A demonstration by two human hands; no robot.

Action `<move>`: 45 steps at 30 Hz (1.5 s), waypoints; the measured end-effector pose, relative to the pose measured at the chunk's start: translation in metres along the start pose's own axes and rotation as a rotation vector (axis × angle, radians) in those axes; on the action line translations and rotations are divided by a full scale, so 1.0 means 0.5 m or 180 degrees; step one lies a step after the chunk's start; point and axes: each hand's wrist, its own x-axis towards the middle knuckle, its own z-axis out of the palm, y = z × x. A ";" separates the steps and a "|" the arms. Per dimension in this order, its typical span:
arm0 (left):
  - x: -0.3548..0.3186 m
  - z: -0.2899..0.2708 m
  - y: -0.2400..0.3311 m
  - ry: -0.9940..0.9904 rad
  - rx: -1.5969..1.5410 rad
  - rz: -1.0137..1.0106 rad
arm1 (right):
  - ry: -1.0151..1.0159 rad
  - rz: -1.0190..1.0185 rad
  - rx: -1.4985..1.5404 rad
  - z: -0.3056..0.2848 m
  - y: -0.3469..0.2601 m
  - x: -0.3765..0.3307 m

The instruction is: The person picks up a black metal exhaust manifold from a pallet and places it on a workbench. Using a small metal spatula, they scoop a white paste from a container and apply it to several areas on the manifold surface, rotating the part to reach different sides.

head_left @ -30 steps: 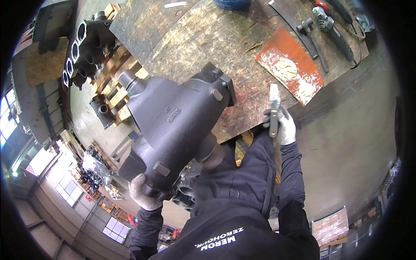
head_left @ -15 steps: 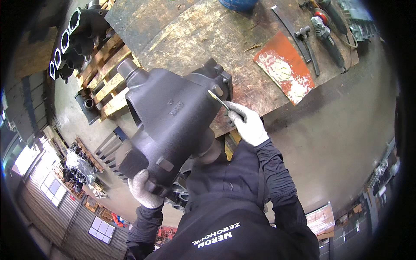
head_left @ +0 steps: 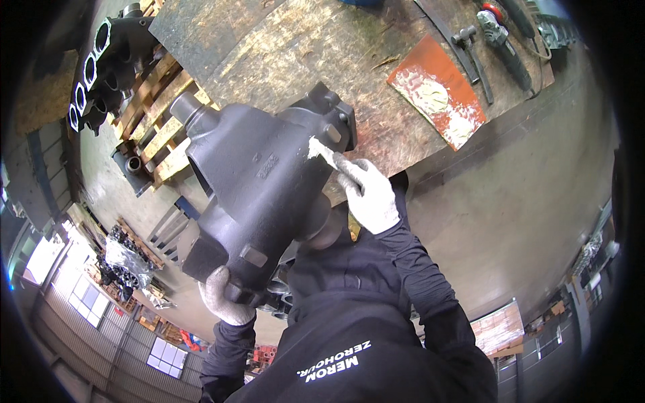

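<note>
A large black metal casting with round pipe ends lies tilted in front of me, its far end over the workbench edge. My left hand, in a pale work glove, is wrapped around its near lower end. In my gloved right hand is a slim spatula, its tip pressed against the casting's upper right side. A smear of cream-coloured paste shows there, beside a small raised pad. More of this paste is spread over an orange sheet on the bench.
The worn workbench spans the far side. On its right lie a hammer, a flat metal bar and a corded angle grinder. At left, dark castings rest on a wooden pallet, with a pipe piece beside it.
The spatula has come down onto the casting, leaving a pale smear on its surface. My right hand has shifted slightly left and nearer. My left hand keeps its hold.
</note>
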 end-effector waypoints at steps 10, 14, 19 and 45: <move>-0.001 0.006 0.030 0.0219 -0.0577 -0.0809 | 0.0221 -0.0590 -0.0441 0.019 -0.034 -0.039; 0.004 0.001 0.036 0.0099 -0.0582 -0.0645 | 0.0085 -0.0671 -0.0351 0.008 -0.038 -0.044; 0.008 0.000 0.027 -0.0060 -0.0025 -0.0088 | 0.0141 -0.0380 -0.0207 0.008 -0.023 -0.034; 0.011 0.009 0.016 0.0077 0.0402 0.0178 | 0.0346 -0.0682 -0.0411 -0.014 -0.015 -0.032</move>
